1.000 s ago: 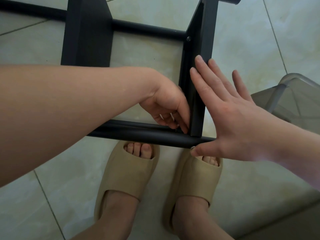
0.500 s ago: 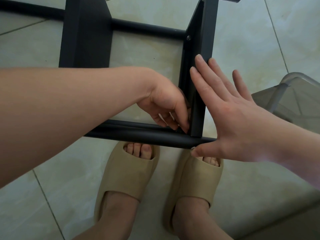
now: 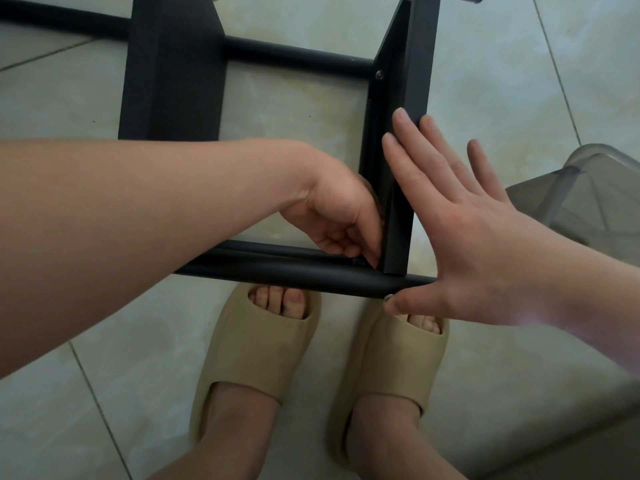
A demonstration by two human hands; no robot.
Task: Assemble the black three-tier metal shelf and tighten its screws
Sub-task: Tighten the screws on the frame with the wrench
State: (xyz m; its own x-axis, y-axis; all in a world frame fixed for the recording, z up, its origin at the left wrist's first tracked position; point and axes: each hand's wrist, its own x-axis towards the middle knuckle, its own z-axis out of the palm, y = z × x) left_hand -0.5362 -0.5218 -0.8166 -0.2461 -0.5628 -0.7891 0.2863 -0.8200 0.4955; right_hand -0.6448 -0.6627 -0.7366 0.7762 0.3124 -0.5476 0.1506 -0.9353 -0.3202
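Head view: The shelf (image 3: 173, 81) lay on the floor (image 3: 519, 81). The right hand (image 3: 467, 244) was spread flat against the outer face of the right panel (image 3: 405, 98), with the thumb touching the near tube (image 3: 277, 271). The left hand (image 3: 339, 220) was curled into the inner corner where panel met tube. What its fingertips pinched could not be told.

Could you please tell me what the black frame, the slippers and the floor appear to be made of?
Black frame: likely metal, matte painted; tubular rail, silver screw head. Slippers: seemingly soft moulded foam, beige, matte, seamless. Floor: glossy pale ceramic-looking tiles with grout lines.
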